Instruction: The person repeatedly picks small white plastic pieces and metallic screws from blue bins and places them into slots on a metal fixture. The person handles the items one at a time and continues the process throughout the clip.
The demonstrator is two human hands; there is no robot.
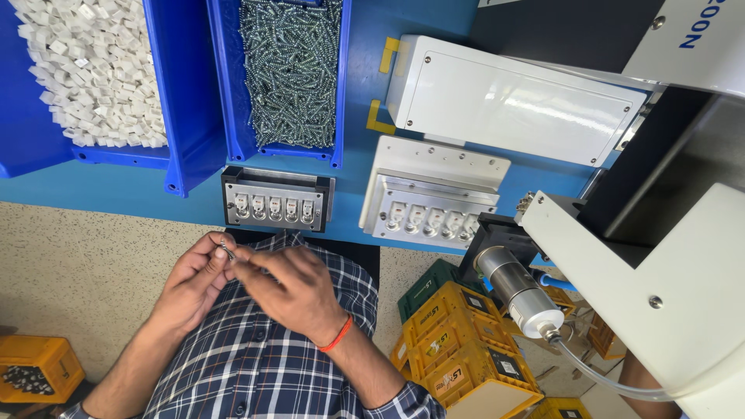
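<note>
Head view shows both of my hands held close together in front of my checked shirt, just below the edge of the blue table (pixel 365 163). My left hand (pixel 190 283) pinches a small screw (pixel 226 250) between thumb and fingertips, so this grip is narrow and closed on the screw. My right hand (pixel 291 291) touches the same place with its fingers bent; it seems to hold or sort more small pieces, but I cannot tell this for sure, because the palm hides them.

Just above my hands stands a dark fixture (pixel 277 200) with five small white parts in a row. Behind it is the blue bin of screws (pixel 291 74), and to its left the blue bin of white blocks (pixel 93 70).

I judge that I am at the step of separating one screw and turning it to the correct direction. The next move asks for a steady pinch and good aiming.
</note>
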